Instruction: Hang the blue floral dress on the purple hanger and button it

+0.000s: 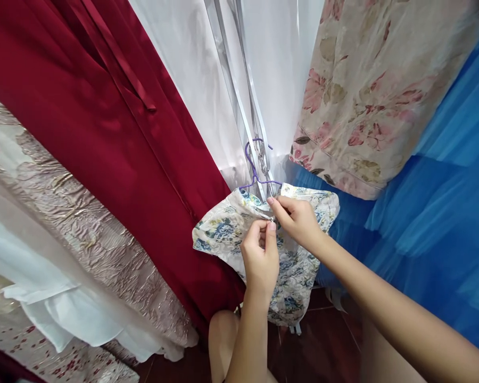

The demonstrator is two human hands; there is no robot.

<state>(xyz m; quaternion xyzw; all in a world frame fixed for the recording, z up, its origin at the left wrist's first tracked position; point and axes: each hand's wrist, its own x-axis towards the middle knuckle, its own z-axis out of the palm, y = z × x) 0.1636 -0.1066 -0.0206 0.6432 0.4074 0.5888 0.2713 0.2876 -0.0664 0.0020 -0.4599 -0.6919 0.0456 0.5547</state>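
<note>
A short blue-and-cream floral blouse (219,226) hangs on a purple hanger (255,178) in the middle of the view. At its neckline, my left hand (261,250) is closed in a pinch on the neck edge of the blouse, close to a small shiny fastening (272,219). Just above and to the right, my right hand (295,215) pinches the other side of the neck opening. Both sets of fingertips nearly meet. What exactly lies between the fingers is partly hidden.
White straps (243,101) hang down to the hanger's hook. Behind are a dark red garment (115,143), white cloth (183,48), a pink floral garment (355,106) and blue tulle (435,229). Textured and white fabrics (83,314) fill the left. Dark red tiles (315,346) show below.
</note>
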